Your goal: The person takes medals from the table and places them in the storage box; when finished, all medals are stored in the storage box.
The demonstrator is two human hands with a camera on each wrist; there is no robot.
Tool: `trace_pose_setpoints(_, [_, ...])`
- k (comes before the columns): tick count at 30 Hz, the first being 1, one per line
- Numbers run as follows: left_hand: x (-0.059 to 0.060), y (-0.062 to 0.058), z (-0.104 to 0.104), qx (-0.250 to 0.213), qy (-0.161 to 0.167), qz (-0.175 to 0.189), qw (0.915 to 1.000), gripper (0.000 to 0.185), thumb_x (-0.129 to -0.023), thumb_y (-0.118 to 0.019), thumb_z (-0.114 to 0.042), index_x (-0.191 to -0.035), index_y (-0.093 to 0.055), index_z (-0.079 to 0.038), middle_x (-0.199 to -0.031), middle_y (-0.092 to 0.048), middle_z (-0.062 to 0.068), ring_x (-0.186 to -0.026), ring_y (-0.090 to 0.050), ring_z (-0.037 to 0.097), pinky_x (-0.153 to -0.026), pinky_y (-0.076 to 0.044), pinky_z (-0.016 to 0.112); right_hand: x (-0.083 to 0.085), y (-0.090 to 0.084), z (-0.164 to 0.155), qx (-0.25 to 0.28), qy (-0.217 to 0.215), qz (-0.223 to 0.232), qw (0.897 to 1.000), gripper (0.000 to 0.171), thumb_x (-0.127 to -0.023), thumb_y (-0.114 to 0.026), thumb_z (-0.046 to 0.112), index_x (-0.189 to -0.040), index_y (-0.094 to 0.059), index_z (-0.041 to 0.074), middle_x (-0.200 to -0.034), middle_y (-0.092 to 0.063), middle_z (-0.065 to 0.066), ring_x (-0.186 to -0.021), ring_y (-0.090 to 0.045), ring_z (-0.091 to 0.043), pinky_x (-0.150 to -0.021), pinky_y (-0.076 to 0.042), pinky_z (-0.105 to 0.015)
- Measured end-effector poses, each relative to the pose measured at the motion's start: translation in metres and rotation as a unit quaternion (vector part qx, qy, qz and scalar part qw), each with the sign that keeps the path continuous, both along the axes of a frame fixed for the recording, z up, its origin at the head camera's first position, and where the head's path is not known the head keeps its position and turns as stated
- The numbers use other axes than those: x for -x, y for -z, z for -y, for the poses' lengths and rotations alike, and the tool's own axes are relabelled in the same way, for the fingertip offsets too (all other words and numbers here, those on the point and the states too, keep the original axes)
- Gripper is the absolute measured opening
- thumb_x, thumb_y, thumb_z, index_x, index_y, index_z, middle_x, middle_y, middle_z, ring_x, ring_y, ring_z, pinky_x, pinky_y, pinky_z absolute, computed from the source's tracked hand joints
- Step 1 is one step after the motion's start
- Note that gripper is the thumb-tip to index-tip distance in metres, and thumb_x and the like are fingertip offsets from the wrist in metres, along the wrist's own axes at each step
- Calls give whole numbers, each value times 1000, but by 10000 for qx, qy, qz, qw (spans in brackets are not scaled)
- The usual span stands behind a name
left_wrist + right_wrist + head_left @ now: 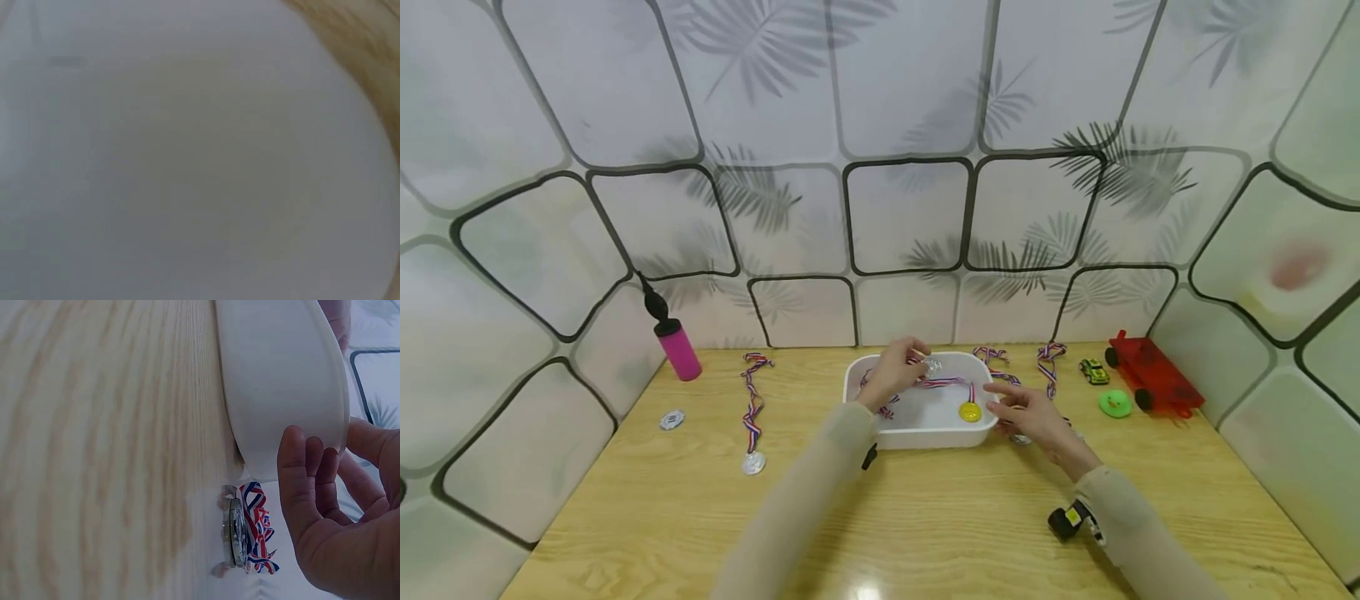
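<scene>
A white plastic tub [925, 438] stands on the wooden table. My left hand [897, 373] reaches over its left part, with fingers curled and pinching a silver medal [932, 367] at the fingertips. Inside the tub lies a gold medal [970, 412] with its striped ribbon, and more ribbon shows under the left hand. My right hand [1033, 421] holds the tub's right rim, its fingers bent against the wall [284, 375]. Beneath that hand a silver medal [237, 532] with bunched ribbon lies on the table. The left wrist view shows only the tub's blurred wall [200, 156].
Left of the tub lie a silver medal [753, 463] on a stretched ribbon, a round chip [672, 419] and a pink pump [680, 350]. To the right are ribbons [1049, 367], a small yellow-green car [1093, 372], a green duck [1115, 404] and a red toy vehicle [1153, 375].
</scene>
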State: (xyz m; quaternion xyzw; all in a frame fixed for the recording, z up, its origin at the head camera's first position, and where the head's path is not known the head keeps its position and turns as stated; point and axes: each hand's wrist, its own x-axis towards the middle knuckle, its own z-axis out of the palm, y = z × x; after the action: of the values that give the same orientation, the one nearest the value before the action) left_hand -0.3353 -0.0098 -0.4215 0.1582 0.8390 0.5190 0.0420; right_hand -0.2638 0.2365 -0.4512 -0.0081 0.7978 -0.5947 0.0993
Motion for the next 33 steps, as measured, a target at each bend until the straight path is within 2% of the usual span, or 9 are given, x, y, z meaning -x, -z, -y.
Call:
trace_pose_setpoints(5, [2, 7, -5, 207, 142, -28, 9997, 17, -89, -68, -4, -105, -71, -1, -97, -69, 11, -71, -58, 10, -62, -50, 19, 0, 0, 0, -11, 42, -20, 10000, 48, -98, -61, 18, -143, -49, 5, -105, -56, -12, -81, -62, -16, -75, -59, -32])
trace_pose_setpoints(8, [2, 8, -8, 403, 386, 105, 9984, 17, -90, -66, -2, -106, -72, 0, -92, -68, 12, -66, -57, 9, -59, -49, 19, -1, 0, -1, -29, 18, -27, 10000, 48, -98, -61, 18, -143, -49, 5, -104, -57, -11, -82, -62, -15, -75, -59, -32])
trace_pose_setpoints(11, [1, 9, -11, 780, 679, 29, 9946, 21, -88, -61, 5, -106, -72, 2, -92, -70, 14, -64, -56, 9, -58, -47, 18, -1, 0, -1, -23, 18, -29, 10000, 48, -98, -61, 18, -143, -49, 5, -104, -57, -11, -81, -62, -15, -76, -59, -31])
trace_pose_setpoints(13, [1, 11, -15, 1176, 902, -156, 9888, 26, -83, -59, 9, -104, -73, 2, -93, -72, 14, -66, -57, 9, -59, -45, 17, -1, 0, -1, -19, 20, -32, 10000, 48, -98, -61, 18, -142, -49, 5, -103, -57, -11, -81, -62, -14, -76, -59, -32])
trace_pose_setpoints(16, [0, 15, -21, 1813, 1208, -495, 9747, 30, -77, -62, 12, -100, -75, -1, -96, -74, 11, -75, -57, 11, -67, -45, 17, -1, 1, -2, -29, 1, -34, 10000, 48, -98, -62, 19, -142, -50, 5, -103, -57, -11, -81, -62, -14, -76, -59, -32])
trace_pose_setpoints(19, [0, 18, -26, 2267, 1497, -744, 9595, 28, -77, -65, 11, -98, -77, -3, -97, -74, 9, -82, -57, 12, -76, -46, 19, 0, 1, -2, -16, -7, -35, 10000, 49, -98, -62, 19, -142, -49, 4, -103, -58, -11, -81, -62, -14, -75, -58, -31])
trace_pose_setpoints(23, [0, 21, -31, 2505, 1663, -911, 9494, 28, -80, -65, 11, -101, -76, -4, -98, -74, 8, -85, -60, 13, -81, -48, 20, 0, 1, -2, 32, -3, -26, 10000, 48, -98, -61, 17, -143, -49, 4, -102, -58, -11, -80, -62, -14, -75, -58, -31])
trace_pose_setpoints(29, [0, 20, -29, 2363, 1550, -980, 9542, 41, -79, -61, 15, -114, -71, -3, -107, -72, 10, -99, -65, 20, -90, -50, 25, 0, 0, -1, 38, 3, -23, 10000, 48, -98, -61, 17, -143, -48, 4, -103, -58, -11, -81, -62, -14, -75, -59, -32])
trace_pose_setpoints(33, [-1, 19, -26, 2335, 1680, -1000, 9525, 48, -78, -59, 18, -120, -68, -4, -114, -71, 10, -109, -65, 22, -97, -49, 27, 0, 0, 1, 40, -26, -16, 10000, 48, -98, -60, 18, -143, -48, 4, -104, -58, -11, -81, -63, -15, -76, -59, -33])
